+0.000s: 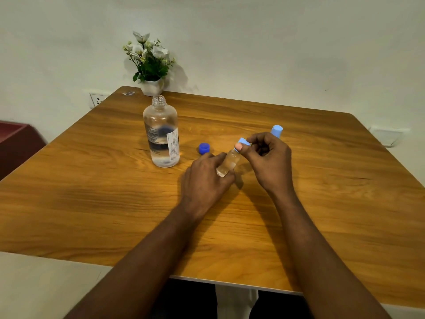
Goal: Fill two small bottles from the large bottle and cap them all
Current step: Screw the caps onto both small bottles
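The large clear bottle (161, 134) stands uncapped on the wooden table (92, 192), about a third full of clear liquid. Its dark blue cap (204, 148) lies on the table to its right. My left hand (204, 180) grips a small clear bottle (228, 162), tilted, by its lower part. My right hand (269, 160) pinches the light blue cap (243, 142) on top of that bottle. A second small bottle with a light blue cap (277, 130) stands behind my right hand, mostly hidden by it.
A white pot of artificial flowers (150, 63) stands at the table's far edge against the wall. A wall socket (97, 99) sits left of the table. A dark red piece of furniture (16, 143) is at the far left.
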A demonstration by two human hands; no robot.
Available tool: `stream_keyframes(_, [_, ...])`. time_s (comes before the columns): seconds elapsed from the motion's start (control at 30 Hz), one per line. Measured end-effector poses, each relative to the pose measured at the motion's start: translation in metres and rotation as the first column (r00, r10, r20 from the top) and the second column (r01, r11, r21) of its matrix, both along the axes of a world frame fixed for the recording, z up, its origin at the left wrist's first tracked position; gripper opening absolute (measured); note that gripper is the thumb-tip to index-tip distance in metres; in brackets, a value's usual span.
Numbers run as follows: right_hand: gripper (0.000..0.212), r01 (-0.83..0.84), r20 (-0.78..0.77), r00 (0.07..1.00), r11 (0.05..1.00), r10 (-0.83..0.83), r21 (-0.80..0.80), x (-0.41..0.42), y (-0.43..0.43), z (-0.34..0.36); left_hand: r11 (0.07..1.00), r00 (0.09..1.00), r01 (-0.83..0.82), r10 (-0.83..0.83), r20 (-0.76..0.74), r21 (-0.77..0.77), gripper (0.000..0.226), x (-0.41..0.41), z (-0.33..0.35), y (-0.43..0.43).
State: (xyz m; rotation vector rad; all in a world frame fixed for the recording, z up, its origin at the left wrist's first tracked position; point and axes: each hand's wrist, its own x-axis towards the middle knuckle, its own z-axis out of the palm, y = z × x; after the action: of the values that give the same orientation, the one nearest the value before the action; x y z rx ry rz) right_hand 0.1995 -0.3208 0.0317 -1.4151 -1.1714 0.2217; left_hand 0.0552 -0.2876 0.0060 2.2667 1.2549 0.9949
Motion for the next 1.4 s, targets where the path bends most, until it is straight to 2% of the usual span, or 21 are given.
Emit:
stream_keyframes(0.1, [0.019, 0.019, 0.011, 1.0, 0.999, -0.02, 0.038, -0.0015, -0.0021, 0.0017, 1.0, 1.0, -0.008, 0.008, -0.005, -0.002, 0.026, 0.0004, 0.0003, -0.0003])
stream_keyframes(0.2, [0.01, 0.011, -0.048, 0.999, 0.997, -0.007, 0.082, 0.0002, -0.0047, 0.005, 1.0, 1.0, -0.006, 0.006, -0.007, -0.01, 0.026, 0.0004, 0.0, -0.0002])
stream_keyframes(0.33, [0.027, -0.045, -0.028, 0.999, 0.999, 0.045, 0.014, 0.0035, -0.0067, 0.0074, 1.0, 1.0, 0.004, -0.004, -0.026, -0.002, 0.033, 0.0004, -0.0001, -0.0001])
stream_keyframes(0.67, [0.008, -0.029, 0.005, 1.0, 0.999, 0.029, 0.029, 0.0018, -0.0073, 0.0067, 1.0, 1.0, 0.011, -0.011, -0.005, 0.003, 0.042, 0.0007, -0.0006, -0.0009])
stream_keyframes(0.87, [0.026, -0.066, -0.007, 0.998, 0.997, 0.065, -0.029, 0.002, -0.0082, 0.0084, 1.0, 1.0, 0.002, -0.001, -0.027, 0.008, 0.043, 0.0013, -0.0023, 0.001])
stream_keyframes(1.13, [0.016, -0.041, -0.022, 0.999, 0.999, 0.041, -0.005, 0.0028, -0.0089, 0.0069, 1.0, 0.999, 0.004, -0.004, -0.041, 0.004, 0.055, 0.0022, -0.0026, 0.0])
stream_keyframes(1.3, [0.026, -0.069, -0.027, 0.997, 0.997, 0.068, -0.026, 0.0023, -0.0102, 0.0092, 1.0, 0.998, -0.004, 0.003, -0.069, -0.007, 0.048, 0.0013, -0.002, 0.0006])
stream_keyframes(1.4, [0.02, -0.049, -0.019, 0.999, 0.998, 0.049, -0.038, 0.0019, -0.0096, 0.0087, 1.0, 0.997, 0.009, -0.009, -0.071, -0.004, 0.053, 0.0017, -0.0017, -0.0008])
